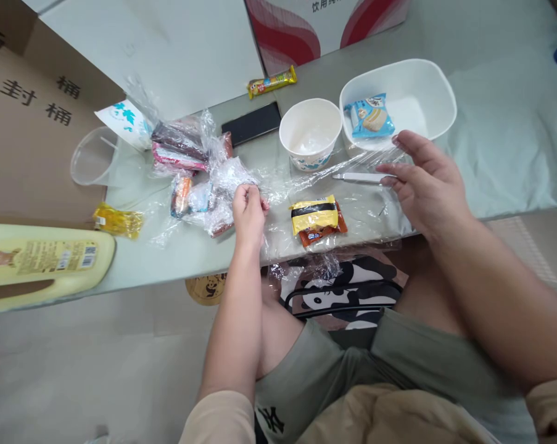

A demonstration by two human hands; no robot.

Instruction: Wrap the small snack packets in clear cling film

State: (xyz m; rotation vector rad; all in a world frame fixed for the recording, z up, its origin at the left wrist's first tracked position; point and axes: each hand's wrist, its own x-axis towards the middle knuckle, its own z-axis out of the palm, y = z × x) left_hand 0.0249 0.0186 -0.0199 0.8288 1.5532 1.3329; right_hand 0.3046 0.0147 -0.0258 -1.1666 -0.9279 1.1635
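Clear plastic wrap (324, 174) stretches across the table between my two hands. My left hand (249, 216) is closed in a pinch on its bunched end, beside a heap of wrapped snacks (181, 145). At the other end, the fingers of my right hand (426, 179) hold the wrap's edge and a slim white pen-like tool (359, 177), whose tip points left. Yellow and brown snack packets (314, 217) lie under or among the film between my hands. Just beyond are a white paper cup (309, 129) and a white plastic tub (438, 105) with a blue snack packet (373, 117) inside.
A black phone (251, 124) and a yellow snack stick (272, 82) lie toward the back. To the left are a clear plastic cup (90, 157), a yellow packet (117, 221) and a big pale-yellow jug (51, 256). Cardboard boxes (23, 135) stand behind. The table's front edge is near my knees.
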